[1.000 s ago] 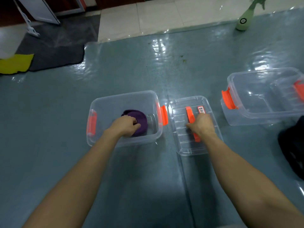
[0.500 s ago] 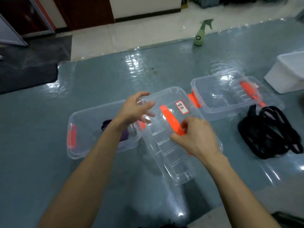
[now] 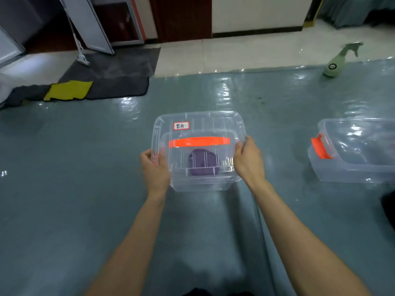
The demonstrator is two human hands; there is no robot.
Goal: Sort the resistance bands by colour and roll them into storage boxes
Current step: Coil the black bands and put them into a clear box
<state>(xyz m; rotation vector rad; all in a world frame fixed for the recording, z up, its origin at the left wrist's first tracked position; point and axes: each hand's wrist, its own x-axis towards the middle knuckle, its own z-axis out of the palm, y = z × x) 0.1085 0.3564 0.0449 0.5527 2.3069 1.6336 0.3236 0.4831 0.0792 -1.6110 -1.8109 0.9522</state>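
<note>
While the left hand (image 3: pixel 155 167) and right hand (image 3: pixel 248 160) hold the lid (image 3: pixel 198 129) over the box (image 3: pixel 203 184) with the purple band (image 3: pixel 203 162), pressing it evenly shut seems next.

Clear storage box (image 3: pixel 201 184) on floor, orange-handled lid (image 3: pixel 198 127) on top, rolled purple band (image 3: pixel 203 162) inside

Both our hands, left (image 3: pixel 154 166) and right (image 3: pixel 248 159), grip the lid (image 3: pixel 197 129) over the box (image 3: pixel 203 182); a purple band (image 3: pixel 203 161), seemingly rolled, sits inside.

Bare left hand (image 3: pixel 155 167), bare right hand (image 3: pixel 248 162)
</note>
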